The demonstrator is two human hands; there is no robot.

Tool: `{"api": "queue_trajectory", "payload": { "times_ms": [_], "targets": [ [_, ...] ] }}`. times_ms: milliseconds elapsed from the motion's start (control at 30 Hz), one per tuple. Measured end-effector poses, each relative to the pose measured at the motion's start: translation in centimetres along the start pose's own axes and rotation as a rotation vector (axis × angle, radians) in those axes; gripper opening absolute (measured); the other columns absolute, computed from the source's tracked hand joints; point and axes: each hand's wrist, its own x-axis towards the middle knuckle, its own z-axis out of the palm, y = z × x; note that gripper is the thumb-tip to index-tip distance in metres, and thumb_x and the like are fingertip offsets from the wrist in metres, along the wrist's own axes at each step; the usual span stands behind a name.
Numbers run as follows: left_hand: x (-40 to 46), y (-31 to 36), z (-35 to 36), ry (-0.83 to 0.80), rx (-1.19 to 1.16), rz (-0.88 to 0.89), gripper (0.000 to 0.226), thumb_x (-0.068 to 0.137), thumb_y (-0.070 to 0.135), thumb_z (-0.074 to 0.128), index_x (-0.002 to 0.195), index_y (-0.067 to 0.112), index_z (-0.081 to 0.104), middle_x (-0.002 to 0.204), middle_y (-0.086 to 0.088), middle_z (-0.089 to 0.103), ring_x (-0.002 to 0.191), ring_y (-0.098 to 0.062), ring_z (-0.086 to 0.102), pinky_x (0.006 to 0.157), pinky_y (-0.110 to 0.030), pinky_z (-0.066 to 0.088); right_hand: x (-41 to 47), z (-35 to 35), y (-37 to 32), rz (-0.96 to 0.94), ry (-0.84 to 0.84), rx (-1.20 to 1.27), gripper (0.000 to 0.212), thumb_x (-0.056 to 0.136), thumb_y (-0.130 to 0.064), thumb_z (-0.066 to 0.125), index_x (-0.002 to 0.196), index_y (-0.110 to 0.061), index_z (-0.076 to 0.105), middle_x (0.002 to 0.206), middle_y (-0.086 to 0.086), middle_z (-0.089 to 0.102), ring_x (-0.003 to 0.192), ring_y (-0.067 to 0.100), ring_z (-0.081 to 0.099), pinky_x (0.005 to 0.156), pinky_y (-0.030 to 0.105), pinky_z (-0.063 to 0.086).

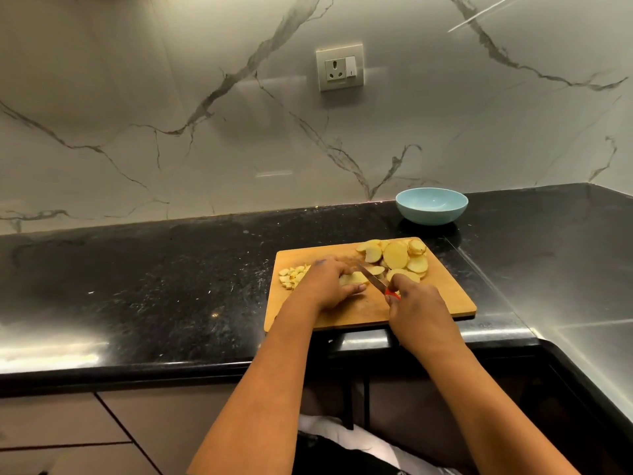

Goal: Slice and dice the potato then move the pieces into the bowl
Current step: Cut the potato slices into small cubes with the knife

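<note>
The person is dicing potato slices on a wooden cutting board sitting near the front edge of the counter. The left hand is curling over a few slices and holding them down. The right hand is gripping the red handle of a knife, with the blade lying across those slices. A heap of round slices is waiting at the far right corner of the board, and small diced bits are lying at its left edge. The blue bowl is sitting by the back edge, with nothing seen inside. Next, I think, the knife needs pressing straight down, fingers tucked away. No writing can be read.
</note>
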Motion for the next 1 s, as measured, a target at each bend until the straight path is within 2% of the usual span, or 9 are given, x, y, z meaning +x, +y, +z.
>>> {"api": "queue_trajectory", "payload": {
  "times_ms": [133,233,400,500,600,700,767,833,1000],
  "targets": [
    [-0.6,0.0,1.8,0.165,-0.020,0.013,0.049,0.092,0.043,0.063,0.131,0.013,0.061,0.135,-0.003,0.057,0.124,-0.020,0.051,0.106,-0.031,0.039,-0.6,0.2,-1.0,-0.016,-0.002,-0.098,0.008,0.099,-0.014,0.046,0.098,-0.019,0.053,0.073,-0.003,0.045,0.070,0.016,0.050,0.063,0.029,0.046],
    [-1.0,0.1,2.5,0.226,-0.032,0.026,0.047,0.094,0.036,0.062,0.133,0.010,0.059,0.139,-0.006,0.056,0.129,-0.020,0.048,0.110,-0.029,0.035,-0.8,0.4,-1.5,-0.004,-0.014,-0.143,0.010,0.100,-0.012,0.042,0.097,-0.019,0.048,0.078,0.000,0.048,0.073,0.019,0.049,0.062,0.029,0.039],
    [-1.1,0.3,2.1,0.181,-0.034,0.067,0.050,0.099,0.031,0.056,0.146,0.016,0.045,0.155,-0.001,0.039,0.141,-0.020,0.036,0.115,-0.028,0.025,-0.7,0.4,-1.8,-0.014,-0.034,-0.184,0.011,0.101,-0.013,0.039,0.103,-0.018,0.048,0.081,0.002,0.048,0.075,0.019,0.050,0.061,0.027,0.034],
    [-1.0,0.4,2.2,0.133,0.018,0.098,0.042,0.102,0.032,0.050,0.141,0.019,0.052,0.153,-0.006,0.041,0.142,-0.021,0.037,0.115,-0.031,0.028,-0.8,0.3,-2.0,-0.010,-0.029,-0.215,0.013,0.101,-0.013,0.039,0.105,-0.019,0.050,0.082,0.002,0.048,0.075,0.018,0.050,0.062,0.027,0.036],
    [-0.9,0.3,2.5,0.132,0.059,0.100,0.032,0.102,0.029,0.047,0.126,0.017,0.065,0.145,-0.009,0.051,0.139,-0.020,0.041,0.111,-0.032,0.036,-0.6,0.3,-2.7,-0.025,-0.025,-0.269,0.018,0.100,-0.009,0.037,0.105,-0.017,0.052,0.091,0.005,0.058,0.075,0.018,0.051,0.064,0.027,0.039],
    [-0.8,0.4,2.3,0.139,0.062,0.091,0.030,0.102,0.029,0.048,0.125,0.020,0.066,0.141,-0.008,0.056,0.133,-0.022,0.048,0.107,-0.031,0.038,-0.4,0.2,-3.5,-0.040,-0.061,-0.329,0.022,0.100,-0.008,0.037,0.114,-0.016,0.053,0.106,0.007,0.062,0.088,0.020,0.060,0.067,0.025,0.041],
    [-0.9,0.6,2.1,0.141,0.061,0.075,0.030,0.102,0.029,0.049,0.124,0.018,0.067,0.130,-0.009,0.063,0.120,-0.024,0.056,0.101,-0.032,0.043,-0.2,-0.1,-3.8,-0.049,-0.096,-0.360,0.024,0.100,-0.009,0.039,0.118,-0.017,0.053,0.111,0.008,0.061,0.093,0.020,0.062,0.068,0.024,0.042],
    [-1.0,0.7,1.9,0.146,0.058,0.069,0.030,0.102,0.030,0.050,0.123,0.018,0.068,0.122,-0.009,0.066,0.110,-0.025,0.059,0.095,-0.032,0.046,-0.2,-0.8,-3.9,-0.026,-0.148,-0.350,0.026,0.099,-0.008,0.041,0.120,-0.018,0.054,0.109,0.007,0.059,0.089,0.019,0.058,0.069,0.025,0.044],
    [-1.3,0.7,2.0,0.172,-0.024,0.066,0.029,0.101,0.028,0.052,0.123,0.017,0.068,0.117,-0.006,0.069,0.105,-0.020,0.062,0.091,-0.030,0.048,-0.6,-3.4,-3.9,0.064,-0.279,-0.430,0.030,0.090,0.000,0.052,0.114,-0.019,0.057,0.087,0.001,0.043,0.076,0.017,0.047,0.069,0.029,0.045]
  ]
}}
